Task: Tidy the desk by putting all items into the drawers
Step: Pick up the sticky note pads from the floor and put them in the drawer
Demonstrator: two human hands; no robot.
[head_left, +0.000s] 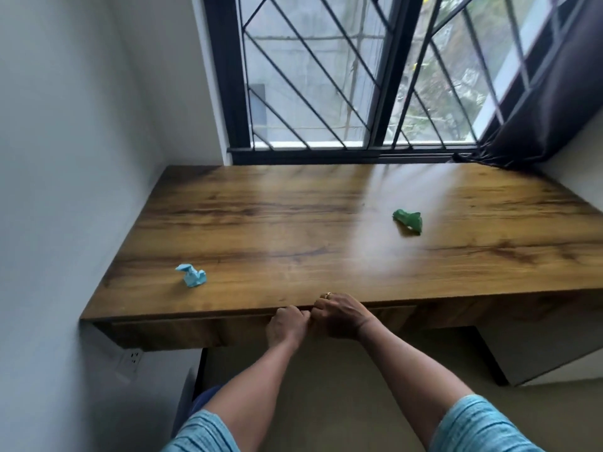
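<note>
- The blue folded-paper figure [192,275] sits on the worktop [293,223] near its front left part. Its long axis runs from far left to near right, and its pointed tip faces the left wall.
- The green paper piece [408,221] lies on the right half of the worktop, well apart from the blue one. Its long axis also slants from far left to near right; motion blur hides its exact shape.
- Both forearms reach forward from light blue sleeves [473,425] and converge at the middle of the worktop's front edge, with the backs of the hands up.
- The left hand [287,324] has its fingers hooked into the gap above the left drawer [169,331], grasping the top of its front near the right end; the fingertips are hidden.
- The right hand [339,316], which wears a ring, touches the left hand. Its fingers are curled at the front lip, and I cannot tell whether they grasp the lip or a drawer.
- The left drawer and the right drawer [394,316] both look closed, so their contents are out of sight.
- Behind the worktop are a barred window [326,76] and a dark curtain [554,109].
</note>
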